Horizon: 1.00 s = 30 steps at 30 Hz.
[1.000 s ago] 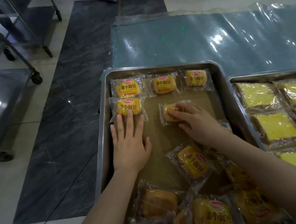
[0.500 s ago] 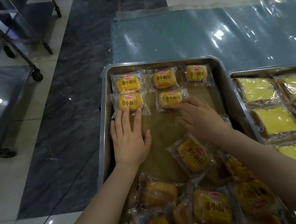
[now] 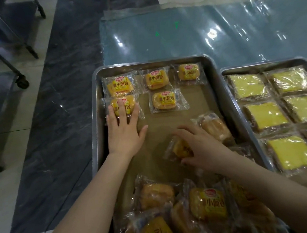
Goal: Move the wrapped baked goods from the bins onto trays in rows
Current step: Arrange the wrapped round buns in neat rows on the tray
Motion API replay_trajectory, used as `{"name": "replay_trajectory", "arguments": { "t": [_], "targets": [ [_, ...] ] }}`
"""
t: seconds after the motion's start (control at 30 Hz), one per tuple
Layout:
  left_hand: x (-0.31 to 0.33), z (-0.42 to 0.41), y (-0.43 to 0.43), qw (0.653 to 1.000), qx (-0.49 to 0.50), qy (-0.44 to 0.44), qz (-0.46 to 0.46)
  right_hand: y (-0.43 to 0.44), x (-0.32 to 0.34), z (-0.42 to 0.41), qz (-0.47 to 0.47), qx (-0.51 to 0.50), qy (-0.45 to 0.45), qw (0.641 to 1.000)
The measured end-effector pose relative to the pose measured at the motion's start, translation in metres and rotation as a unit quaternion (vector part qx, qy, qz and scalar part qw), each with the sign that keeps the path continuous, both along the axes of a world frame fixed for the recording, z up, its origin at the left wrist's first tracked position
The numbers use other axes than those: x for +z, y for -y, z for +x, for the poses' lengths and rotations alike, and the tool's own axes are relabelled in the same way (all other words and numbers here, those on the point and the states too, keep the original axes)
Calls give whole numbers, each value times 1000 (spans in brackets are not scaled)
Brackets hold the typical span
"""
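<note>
while the left grip [image 3: 125, 134] lies flat with fingers spread, its fingertips rest on a wrapped bun [image 3: 123, 104], first in the second row. the tray [image 3: 94, 120] rim runs close along that grip's left side. the right grip [image 3: 200, 145] is curled round a loose bun [image 3: 178, 148], fingers over its far edge and thumb at its near edge, pinching it. whether that bun is lifted off the brown liner [image 3: 159, 127] i cannot tell.

bare liner lies open between the two grips. more is free beyond the right grip, up to the unfilled end of the second row.

five buns lie in rows. three make the far row [image 3: 156, 79] beyond both grips. two are in the second row: the one under the left fingertips and its neighbour [image 3: 164, 100], which sits beyond the gap between the grips. one stray packet [image 3: 213, 125] lies just right of the right grip, near the right rim. a heap of packets [image 3: 207, 203] lies nearer than both wrists, perhaps six, too overlapped to count surely.

right of the right grip, a second tray [image 3: 225, 73] touches the first and holds at least six wrapped yellow cake slices [image 3: 265, 115]. a clear plastic sheet [image 3: 179, 32] spreads beyond both trays.
</note>
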<state>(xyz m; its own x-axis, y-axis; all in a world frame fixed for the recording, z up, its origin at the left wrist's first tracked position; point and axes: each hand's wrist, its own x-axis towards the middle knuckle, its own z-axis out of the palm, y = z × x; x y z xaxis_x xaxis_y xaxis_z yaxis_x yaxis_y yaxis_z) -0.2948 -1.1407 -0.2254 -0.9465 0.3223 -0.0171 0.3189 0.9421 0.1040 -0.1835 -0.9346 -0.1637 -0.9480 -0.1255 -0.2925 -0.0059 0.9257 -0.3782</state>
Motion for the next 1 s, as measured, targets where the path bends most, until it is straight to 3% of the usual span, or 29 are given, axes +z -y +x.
{"name": "replay_trajectory", "arguments": {
  "t": [0.27,0.4,0.47,0.57,0.67,0.73,0.87,1.0],
  "targets": [
    [1,6,-1,1000,12,-14,9,3,-4,4,55,24,-2,998],
    [3,7,0,1000,9,-14,17,-13,14,-17,-141,-100,-81,982],
    [5,10,0,999,3,-38,23,-35,22,-42,-173,-165,-159,958],
    [9,13,-1,996,-34,-68,44,-72,22,-87,-31,-152,-180,971],
    [9,12,-2,996,-36,-66,53,-90,6,-112,110,-55,-56,991],
    [8,13,-2,995,-38,-67,55,-92,-6,-113,95,-30,-45,994],
    [9,14,-2,991,-73,-91,71,-88,-23,-102,83,-60,-149,984],
    [17,16,-24,988,-143,-48,28,-86,-32,-93,101,-61,-120,986]
  ]
}}
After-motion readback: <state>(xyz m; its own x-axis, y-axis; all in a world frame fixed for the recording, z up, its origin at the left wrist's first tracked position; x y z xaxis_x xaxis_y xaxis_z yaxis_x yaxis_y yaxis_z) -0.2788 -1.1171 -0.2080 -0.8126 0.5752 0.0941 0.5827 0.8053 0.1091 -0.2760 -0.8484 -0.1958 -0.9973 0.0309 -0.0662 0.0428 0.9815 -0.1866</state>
